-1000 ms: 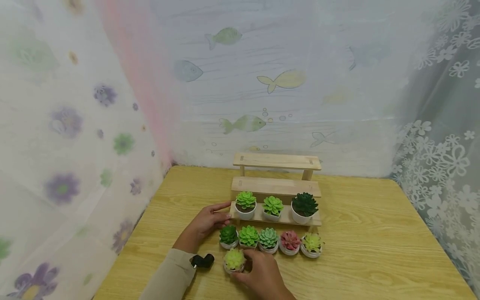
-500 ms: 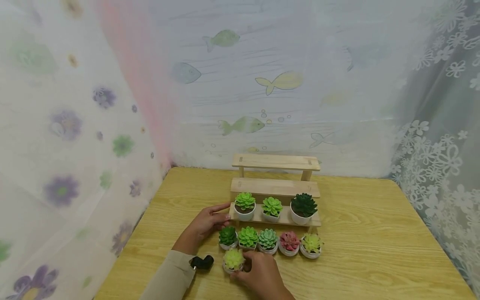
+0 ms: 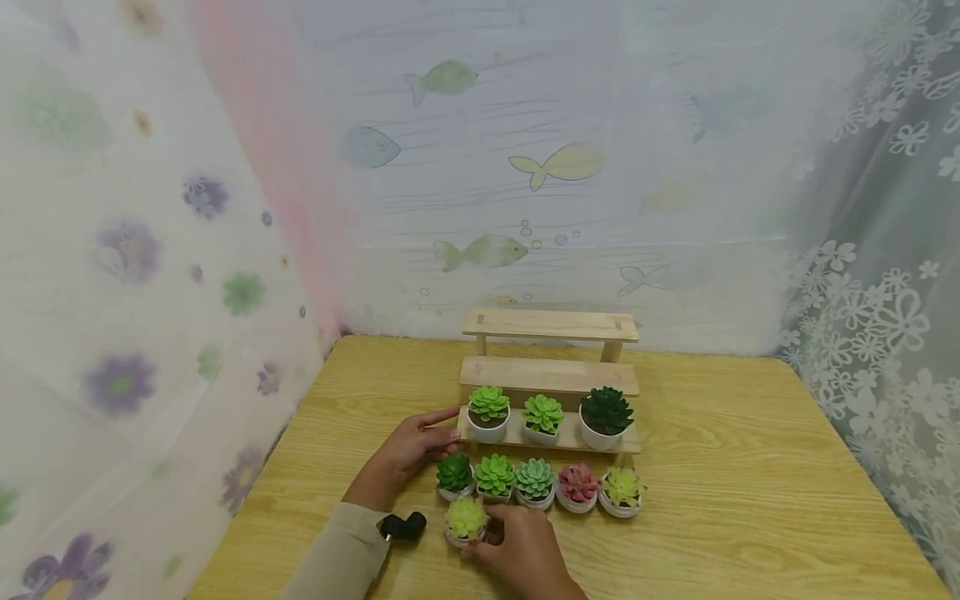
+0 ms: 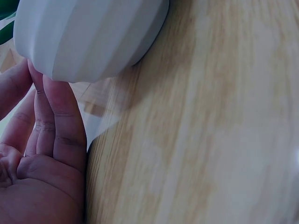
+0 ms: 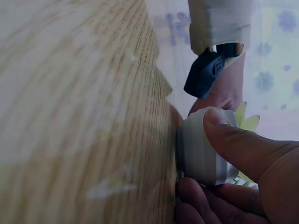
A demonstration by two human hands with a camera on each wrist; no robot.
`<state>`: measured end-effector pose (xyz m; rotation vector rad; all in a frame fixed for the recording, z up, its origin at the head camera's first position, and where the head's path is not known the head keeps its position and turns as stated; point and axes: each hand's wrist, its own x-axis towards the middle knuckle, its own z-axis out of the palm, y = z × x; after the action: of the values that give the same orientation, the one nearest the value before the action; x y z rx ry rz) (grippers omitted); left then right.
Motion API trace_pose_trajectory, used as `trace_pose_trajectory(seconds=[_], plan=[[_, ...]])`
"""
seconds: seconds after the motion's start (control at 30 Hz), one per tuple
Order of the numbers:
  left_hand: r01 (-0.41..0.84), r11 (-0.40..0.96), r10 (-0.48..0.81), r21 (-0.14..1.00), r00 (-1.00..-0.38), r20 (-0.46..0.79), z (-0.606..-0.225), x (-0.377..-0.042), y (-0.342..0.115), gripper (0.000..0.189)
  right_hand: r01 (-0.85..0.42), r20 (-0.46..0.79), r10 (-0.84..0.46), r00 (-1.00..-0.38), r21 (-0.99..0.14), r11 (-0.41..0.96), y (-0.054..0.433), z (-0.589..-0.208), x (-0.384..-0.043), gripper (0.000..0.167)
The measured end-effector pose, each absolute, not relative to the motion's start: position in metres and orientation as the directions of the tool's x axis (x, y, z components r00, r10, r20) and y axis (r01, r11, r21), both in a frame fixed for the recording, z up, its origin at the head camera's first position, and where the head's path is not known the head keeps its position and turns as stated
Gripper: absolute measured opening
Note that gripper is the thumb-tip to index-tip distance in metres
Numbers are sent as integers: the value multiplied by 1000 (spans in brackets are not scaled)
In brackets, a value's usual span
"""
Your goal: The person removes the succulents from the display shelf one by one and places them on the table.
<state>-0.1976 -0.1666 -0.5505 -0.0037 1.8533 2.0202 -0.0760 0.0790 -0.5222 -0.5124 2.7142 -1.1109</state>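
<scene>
My right hand (image 3: pixel 525 546) pinches a small potted succulent (image 3: pixel 467 518) with pale yellow-green leaves, thumb and fingers on either side of its white pot (image 5: pixel 205 149). The pot stands upright at the table surface, in front of the row. My left hand (image 3: pixel 408 446) holds the left end of the wooden three-tier plant stand (image 3: pixel 547 375), fingertips at its lowest tier. In the left wrist view a white ribbed pot (image 4: pixel 93 37) covers the left fingertips. On the lowest tier stand a bright green succulent (image 3: pixel 489 404), a smaller green one (image 3: pixel 542 417) and a dark green one (image 3: pixel 606 412).
In front of the stand runs a row of potted succulents: dark green (image 3: pixel 454 473), bright green (image 3: pixel 495 477), blue-green (image 3: pixel 535 479), red (image 3: pixel 577 483) and yellow-green (image 3: pixel 622 487). A black wrist device (image 3: pixel 403 527) sits at the left cuff. Printed curtains surround the wooden table (image 3: pixel 750 467).
Both hands keep their places and their holds on the stand and the yellow-green succulent. The head view has shifted very slightly.
</scene>
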Motion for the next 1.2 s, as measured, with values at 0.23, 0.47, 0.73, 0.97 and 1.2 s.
trace_pose_trajectory(seconds=[0.23,0.47,0.73,0.97,1.2], plan=[[-286,-41,278,957,-924,-264,-551,-197,-168,59,-236,-43,-391,-920,-735,635,79,-521,-75,58],[-288,-38,288,957,-920,-265,-550,-197,-169,59,-234,-36,-388,-921,-744,626,79,-522,-74,50],[-290,-30,277,957,-922,-271,-550,-197,-167,59,-248,-38,-394,-918,-721,648,80,-524,-74,50],[-283,-42,280,958,-924,-261,-551,-197,-166,58,-223,-65,-407,-911,-753,619,87,-523,-73,48],[-273,-38,287,961,-924,-252,-551,-196,-167,58,-179,-101,-412,-906,-789,587,99,-515,-71,47]])
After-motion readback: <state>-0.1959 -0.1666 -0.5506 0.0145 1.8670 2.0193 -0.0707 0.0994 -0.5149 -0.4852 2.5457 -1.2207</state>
